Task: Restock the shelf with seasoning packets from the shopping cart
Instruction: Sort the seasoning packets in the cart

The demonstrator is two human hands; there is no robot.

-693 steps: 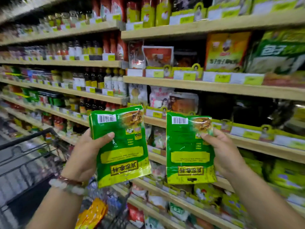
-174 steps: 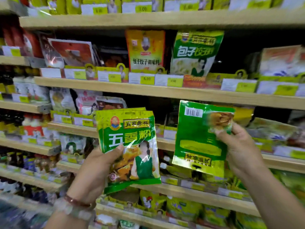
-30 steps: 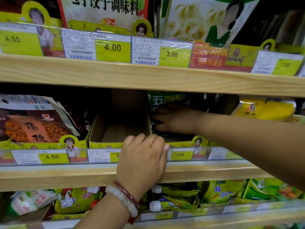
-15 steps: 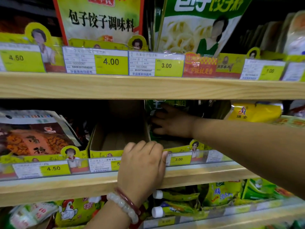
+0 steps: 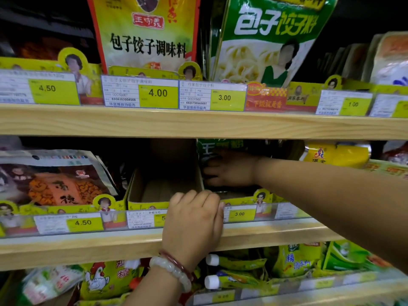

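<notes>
Head view looks closely at wooden shelves full of seasoning. At the far left of the middle shelf [image 5: 88, 246] stands a dark bag with orange print [image 5: 55, 184], and under it a price tag reading 4.50 [image 5: 82, 222] sits in the clear strip on the shelf edge. Just right of this bag is an open cardboard display box [image 5: 152, 191] with a yellow front; what is seen of its inside looks bare. On the upper shelf [image 5: 198, 124], above the box, a yellow packet with black characters [image 5: 145, 34] stands upright, and beside it a green and white packet [image 5: 265, 40]. The left hand [image 5: 194, 226], with a pale bead bracelet [image 5: 174, 272] and a thin red one at the wrist, lies on the front edge of the middle shelf; its fingers are curled over the price strip at the right corner of the box, and this grip has no packet in it. Further right, the right hand [image 5: 231, 171] is deep inside the shelf, in the compartment right of the box. Its fingers are spread against a green seasoning packet [image 5: 212, 151] that stands upright in the shadow; I cannot tell whether this grip closes around the packet or only presses on it. To the right of the arm lies a yellow packet [image 5: 335, 153].
</notes>
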